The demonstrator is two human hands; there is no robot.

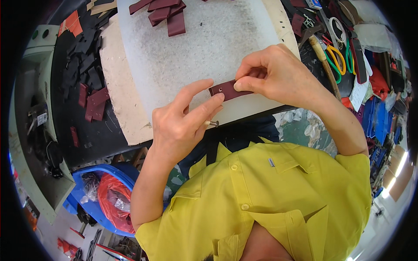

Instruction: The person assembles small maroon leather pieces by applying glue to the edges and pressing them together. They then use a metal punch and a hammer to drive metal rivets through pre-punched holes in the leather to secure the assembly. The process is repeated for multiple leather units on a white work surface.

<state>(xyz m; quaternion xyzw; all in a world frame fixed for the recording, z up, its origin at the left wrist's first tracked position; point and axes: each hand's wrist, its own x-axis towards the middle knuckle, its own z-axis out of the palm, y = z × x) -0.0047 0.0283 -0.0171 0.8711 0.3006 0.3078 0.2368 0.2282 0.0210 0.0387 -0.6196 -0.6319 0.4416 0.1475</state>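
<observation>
A short maroon leather strip (228, 92) lies at the near edge of the whitish work board, with a small pale mark or fitting near its left end. My right hand (285, 77) pinches the strip's right end between thumb and curled forefinger. At the left end, my left hand (175, 124) rests a fingertip on the leather, its forefinger reaching past the far edge. A small rod-shaped tool with a round metal end (213, 124) is tucked in the lower fingers of that hand; the rest of it is hidden.
More folded maroon strips (167, 13) lie at the board's far side. Black pieces (85, 61) and loose maroon pieces (96, 104) cover the left table. On the right are a hammer (320, 50) and scissors (337, 61). A blue bin (93, 209) stands below left.
</observation>
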